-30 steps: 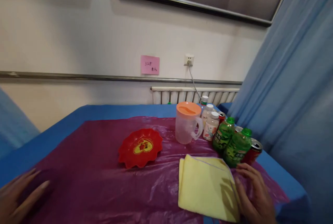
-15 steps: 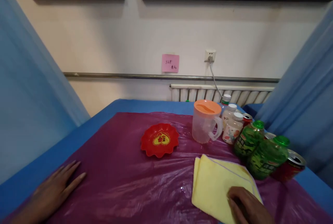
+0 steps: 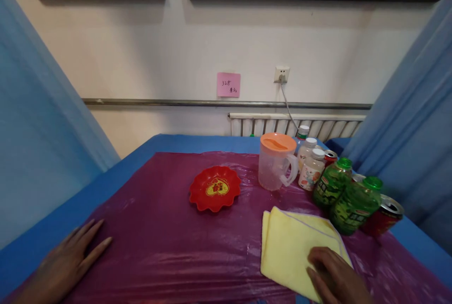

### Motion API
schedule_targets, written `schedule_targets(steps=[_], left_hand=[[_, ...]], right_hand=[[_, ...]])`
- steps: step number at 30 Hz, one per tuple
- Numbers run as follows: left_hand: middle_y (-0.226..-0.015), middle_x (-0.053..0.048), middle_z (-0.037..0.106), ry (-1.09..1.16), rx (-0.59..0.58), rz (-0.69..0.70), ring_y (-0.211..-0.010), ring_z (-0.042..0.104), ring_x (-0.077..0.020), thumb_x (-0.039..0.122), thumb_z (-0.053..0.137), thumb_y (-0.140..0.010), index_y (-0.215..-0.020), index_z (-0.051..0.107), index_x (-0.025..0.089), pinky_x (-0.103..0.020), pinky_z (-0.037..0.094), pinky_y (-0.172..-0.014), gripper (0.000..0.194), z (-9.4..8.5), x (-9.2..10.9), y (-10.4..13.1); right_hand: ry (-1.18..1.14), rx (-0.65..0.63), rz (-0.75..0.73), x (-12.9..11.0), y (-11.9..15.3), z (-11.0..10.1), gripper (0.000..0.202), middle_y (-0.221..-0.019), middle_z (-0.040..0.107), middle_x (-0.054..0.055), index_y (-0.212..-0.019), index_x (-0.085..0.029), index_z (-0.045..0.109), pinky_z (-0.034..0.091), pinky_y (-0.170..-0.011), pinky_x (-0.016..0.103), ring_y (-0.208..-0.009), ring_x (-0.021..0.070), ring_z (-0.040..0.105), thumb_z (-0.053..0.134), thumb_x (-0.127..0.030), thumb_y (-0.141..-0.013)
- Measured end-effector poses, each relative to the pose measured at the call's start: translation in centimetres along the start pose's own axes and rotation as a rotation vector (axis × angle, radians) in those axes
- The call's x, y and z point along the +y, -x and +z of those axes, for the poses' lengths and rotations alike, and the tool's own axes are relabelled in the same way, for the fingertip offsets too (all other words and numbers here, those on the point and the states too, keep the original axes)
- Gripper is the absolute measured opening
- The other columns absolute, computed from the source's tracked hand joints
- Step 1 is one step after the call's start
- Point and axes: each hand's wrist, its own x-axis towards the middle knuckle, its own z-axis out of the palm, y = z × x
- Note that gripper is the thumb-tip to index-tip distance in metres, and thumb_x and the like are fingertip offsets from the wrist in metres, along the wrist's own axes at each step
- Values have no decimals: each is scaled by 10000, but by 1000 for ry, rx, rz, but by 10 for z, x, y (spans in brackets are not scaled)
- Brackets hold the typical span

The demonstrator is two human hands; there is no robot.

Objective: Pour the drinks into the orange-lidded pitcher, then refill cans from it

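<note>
On the left, my left hand (image 3: 68, 257) lies flat on the purple plastic sheet (image 3: 148, 243), fingers stretched out and holding nothing. My right hand (image 3: 335, 273) rests over a folded yellow cloth (image 3: 287, 252) at the lower right. Its fingers are loosely bent, with a gap between thumb and forefinger and no cloth visibly gripped. A red scalloped plate (image 3: 197, 191) with a yellow printed centre sits near the middle of the sheet. Behind the cloth stands a clear pitcher (image 3: 270, 172) with an orange lid, its handle turned to the right.
Along the right edge stand two green bottles (image 3: 356, 207), white-capped bottles (image 3: 312, 170) and red cans (image 3: 381, 219). The sheet covers a blue tabletop (image 3: 183, 142). Blue curtains (image 3: 38, 87) hang at both sides, and a radiator (image 3: 330, 127) is on the wall behind.
The whole view has shifted slightly, so the bottles, pitcher and plate appear a little further left. Both hands stay in nearly the same places on the sheet and cloth.
</note>
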Motion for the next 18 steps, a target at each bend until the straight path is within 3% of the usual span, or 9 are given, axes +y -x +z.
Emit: schedule_targets(steps=[3, 5, 7, 10, 13, 15, 18], left_hand=[[-1216, -53, 756, -31, 30, -137, -1275, 605, -377, 722, 365, -866, -1200, 631, 240, -538, 468, -1078, 645, -13, 17, -10], [-1226, -82, 750, 27, 30, -223, -1168, 675, -354, 688, 424, -876, -1288, 585, 203, -484, 541, -990, 657, -30, 49, -21], [-1144, -85, 772, 195, 4, -238, -1001, 738, -291, 654, 475, -868, -1286, 588, 178, -389, 598, -867, 644, -46, 94, -34], [-1116, -67, 776, 374, 22, -76, -949, 742, -247, 638, 538, -839, -1269, 614, 197, -312, 607, -795, 621, -60, 169, -51], [-1101, -88, 770, 463, 5, 123, -921, 741, -244, 607, 543, -863, -1239, 651, 201, -311, 605, -776, 564, -61, 234, -57], [-1130, -94, 764, 482, -51, 210, -962, 738, -248, 552, 542, -894, -1247, 659, 211, -337, 597, -840, 505, -57, 263, -53], [-1179, -81, 761, 482, -255, 311, -1033, 732, -251, 469, 527, -935, -1234, 684, 253, -358, 580, -910, 401, -48, 286, -34]], right_hand=[[-45, 43, 15, -4, -3, -7, 68, -892, 725, 29, -986, -249, 626, 591, -687, 212, -779, 154, 728, 580, -287, -954], [-43, 164, 41, -7, -13, -12, 133, -1010, 735, 49, -1061, -254, 631, 596, -762, 243, -899, 176, 734, 582, -313, -953], [-38, 283, 118, -8, -35, -15, 222, -1150, 716, 80, -1137, -253, 629, 582, -875, 316, -1045, 215, 706, 587, -363, -949], [-119, 411, 279, -3, -90, -13, 392, -1232, 677, 130, -1206, -220, 612, 518, -988, 442, -1147, 276, 648, 627, -476, -910], [-324, 519, 452, 7, -156, -4, 586, -1141, 687, 149, -1173, -180, 612, 529, -896, 447, -1015, 285, 664, 730, -592, -774], [-491, 561, 517, 12, -191, 4, 541, -923, 711, 92, -999, -193, 646, 530, -768, 390, -840, 253, 655, 745, -641, -713], [-580, 584, 508, 15, -221, 11, 506, -642, 619, 6, -780, -217, 608, 466, -596, 311, -617, 189, 557, 623, -722, -765]])
